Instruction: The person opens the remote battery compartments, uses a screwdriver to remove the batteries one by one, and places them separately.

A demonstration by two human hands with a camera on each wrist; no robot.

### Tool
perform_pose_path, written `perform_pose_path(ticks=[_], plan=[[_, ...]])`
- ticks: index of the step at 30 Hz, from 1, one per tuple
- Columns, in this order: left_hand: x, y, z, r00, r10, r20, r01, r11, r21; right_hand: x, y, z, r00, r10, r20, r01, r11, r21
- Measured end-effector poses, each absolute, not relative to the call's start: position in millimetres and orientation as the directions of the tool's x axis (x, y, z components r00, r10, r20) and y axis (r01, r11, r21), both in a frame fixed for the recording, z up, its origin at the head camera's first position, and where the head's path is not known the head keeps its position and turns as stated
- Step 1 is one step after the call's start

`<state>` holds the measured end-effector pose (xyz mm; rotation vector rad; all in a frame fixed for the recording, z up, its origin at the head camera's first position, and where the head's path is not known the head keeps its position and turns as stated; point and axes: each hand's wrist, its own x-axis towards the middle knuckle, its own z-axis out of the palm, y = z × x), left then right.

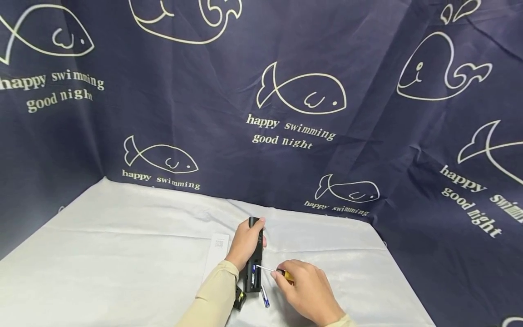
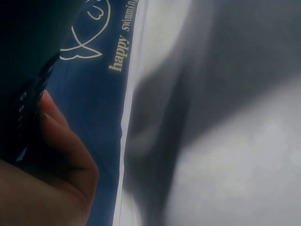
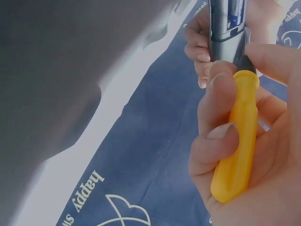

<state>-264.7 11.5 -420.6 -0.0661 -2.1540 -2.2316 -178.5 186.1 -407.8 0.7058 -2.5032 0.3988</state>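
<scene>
My left hand grips a long black remote control, its back turned up and its battery compartment uncovered at the near end. A blue-and-silver battery shows inside the compartment. In the left wrist view the remote's buttons are dark beside the fingers. My right hand holds a screwdriver by its yellow handle, fingers and thumb wrapped around it. The metal shaft points left, with its tip at the battery in the compartment. A loose blue-and-silver battery lies just right of the remote's near end.
A black-and-yellow object lies by the left sleeve, partly hidden. A white sheet or box with a printed code sits left of the left hand. White cloth covers the table; dark blue printed curtains stand behind and at both sides.
</scene>
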Motion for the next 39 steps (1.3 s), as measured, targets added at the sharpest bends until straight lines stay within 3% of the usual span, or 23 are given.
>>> perform_pose_path(ticks=[11, 20, 30, 33, 39], plan=[[-263.7, 12.1, -420.6, -0.997, 0.023, 0.077, 0.076, -0.067, 0.995, -179.9, 183.2, -402.8, -0.764, -0.417, 0.492, -0.546, 0.825, -0.148], [-263.3, 11.1, -419.2, -0.995, 0.017, 0.098, 0.097, -0.087, 0.992, -184.7, 182.2, -397.7, -0.717, -0.499, 0.486, -0.617, 0.780, -0.109], [-262.4, 11.6, -418.8, -0.994, 0.025, 0.108, 0.105, -0.089, 0.990, -185.5, 184.3, -392.7, -0.725, -0.492, 0.483, -0.601, 0.794, -0.093], [-263.8, 12.6, -419.4, -0.994, 0.025, 0.109, 0.107, -0.089, 0.990, -186.5, 185.2, -393.5, -0.700, -0.513, 0.497, -0.616, 0.785, -0.058], [-264.3, 13.3, -420.3, -0.994, 0.023, 0.105, 0.103, -0.078, 0.992, -188.8, 185.6, -393.1, -0.588, -0.594, 0.549, -0.660, 0.745, 0.098]])
